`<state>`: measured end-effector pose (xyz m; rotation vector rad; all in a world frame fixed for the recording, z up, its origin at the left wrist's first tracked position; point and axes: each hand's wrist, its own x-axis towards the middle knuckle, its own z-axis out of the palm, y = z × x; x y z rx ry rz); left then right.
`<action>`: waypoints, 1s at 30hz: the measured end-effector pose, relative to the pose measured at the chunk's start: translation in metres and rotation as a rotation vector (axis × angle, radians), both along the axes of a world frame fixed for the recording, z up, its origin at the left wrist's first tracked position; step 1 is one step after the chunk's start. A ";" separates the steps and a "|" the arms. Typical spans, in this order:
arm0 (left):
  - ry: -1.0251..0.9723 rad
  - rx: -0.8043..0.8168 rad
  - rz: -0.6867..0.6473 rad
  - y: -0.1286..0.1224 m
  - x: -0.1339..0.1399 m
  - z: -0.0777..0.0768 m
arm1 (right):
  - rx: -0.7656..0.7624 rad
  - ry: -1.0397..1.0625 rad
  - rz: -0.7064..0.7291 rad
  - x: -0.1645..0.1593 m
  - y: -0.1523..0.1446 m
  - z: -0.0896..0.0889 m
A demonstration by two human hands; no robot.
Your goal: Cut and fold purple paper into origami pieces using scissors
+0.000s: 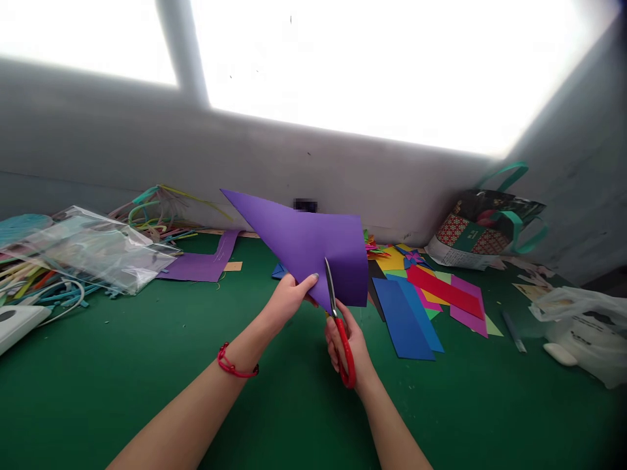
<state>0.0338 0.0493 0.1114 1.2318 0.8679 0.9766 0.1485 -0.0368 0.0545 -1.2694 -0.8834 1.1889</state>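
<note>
"What can you make out of the wearer from over there?"
"On my feed, a red cord bracelet (235, 372) circles the left wrist (243, 351), double-stranded, with a small dark bead (255, 370)."
"And the hands?"
"I see left hand (289, 299) and right hand (356, 346) bare, forearms (196, 408) too."

A patterned bag (470, 235) with teal handles (515, 171) stands near the wall (392, 189), beyond a white plastic bag (595, 343).
</note>
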 end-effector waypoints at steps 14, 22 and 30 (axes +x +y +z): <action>0.002 0.067 0.011 -0.011 0.016 -0.017 | 0.063 0.176 0.089 -0.002 -0.003 0.001; 0.015 0.064 -0.083 -0.015 0.018 -0.016 | 0.120 0.043 0.008 0.004 -0.003 -0.004; 0.093 0.077 -0.157 -0.023 0.024 -0.017 | 0.103 -0.052 -0.056 0.001 -0.005 0.006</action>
